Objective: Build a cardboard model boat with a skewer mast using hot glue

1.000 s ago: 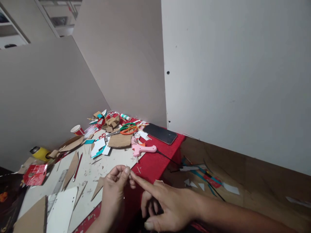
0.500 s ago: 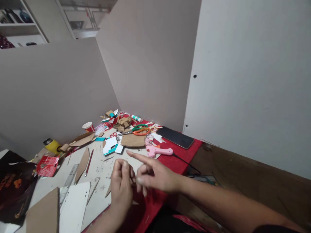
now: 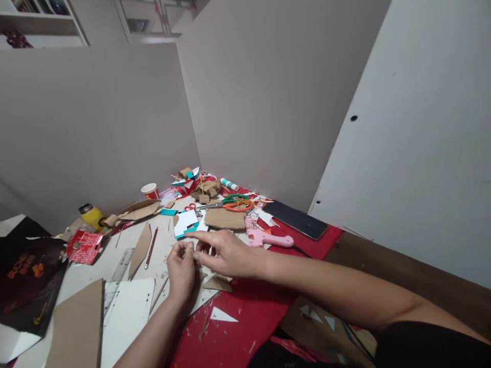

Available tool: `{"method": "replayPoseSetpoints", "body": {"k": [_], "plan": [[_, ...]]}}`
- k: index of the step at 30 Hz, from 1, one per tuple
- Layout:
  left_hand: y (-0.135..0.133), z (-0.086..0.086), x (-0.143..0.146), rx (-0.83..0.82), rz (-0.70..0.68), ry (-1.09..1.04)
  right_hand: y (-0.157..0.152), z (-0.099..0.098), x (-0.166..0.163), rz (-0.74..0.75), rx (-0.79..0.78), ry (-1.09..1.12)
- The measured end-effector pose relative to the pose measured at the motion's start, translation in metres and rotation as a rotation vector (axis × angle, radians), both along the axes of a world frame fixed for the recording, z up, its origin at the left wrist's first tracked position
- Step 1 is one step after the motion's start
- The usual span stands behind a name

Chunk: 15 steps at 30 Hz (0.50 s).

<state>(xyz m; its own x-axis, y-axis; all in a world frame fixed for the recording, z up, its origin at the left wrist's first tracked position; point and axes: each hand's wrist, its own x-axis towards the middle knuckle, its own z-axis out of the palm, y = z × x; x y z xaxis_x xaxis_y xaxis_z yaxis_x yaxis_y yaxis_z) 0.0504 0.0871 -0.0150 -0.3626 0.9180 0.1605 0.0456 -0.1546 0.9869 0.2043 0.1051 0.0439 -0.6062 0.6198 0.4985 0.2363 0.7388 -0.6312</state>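
My left hand (image 3: 181,270) is closed, its thumb pressed against curled fingers over the near edge of the white board (image 3: 163,245). My right hand (image 3: 232,253) meets it from the right, index finger stretched out, thumb and other fingers bent in at the left fingertips. Whatever lies between the fingers is too small or hidden to make out. Just beyond the hands are white and teal card pieces (image 3: 185,223) and a brown cardboard rectangle (image 3: 224,219). A pink glue gun (image 3: 270,238) lies beyond my right wrist. Below the hands are a cardboard scrap (image 3: 218,283) and a white paper triangle (image 3: 223,315).
Orange and green-handled scissors (image 3: 238,204) and a black phone (image 3: 297,219) lie at the back. On the left are a pencil (image 3: 151,249), a clear ruler (image 3: 121,265), large cardboard (image 3: 79,324), a paper cup (image 3: 150,191) and a yellow bottle (image 3: 92,216). Walls stand behind the red-covered table (image 3: 264,301).
Both hands have moved up and slightly left, still together. The view has shifted, so the white triangle and cardboard scrap below the hands now show more fully.
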Motion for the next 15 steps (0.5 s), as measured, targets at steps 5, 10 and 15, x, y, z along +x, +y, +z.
{"method": "replayPoseSetpoints", "body": {"k": [5,10,15], "plan": [[-0.001,-0.002,-0.001,-0.007,-0.024,0.021,0.012,0.003,0.039,-0.139,-0.047,0.032],[0.002,-0.002,-0.005,-0.016,0.017,-0.017,-0.006,-0.006,0.054,-0.1,-0.1,-0.164],[0.001,0.0,-0.003,0.001,0.047,-0.07,-0.035,-0.031,0.042,0.031,0.03,-0.431]]}}
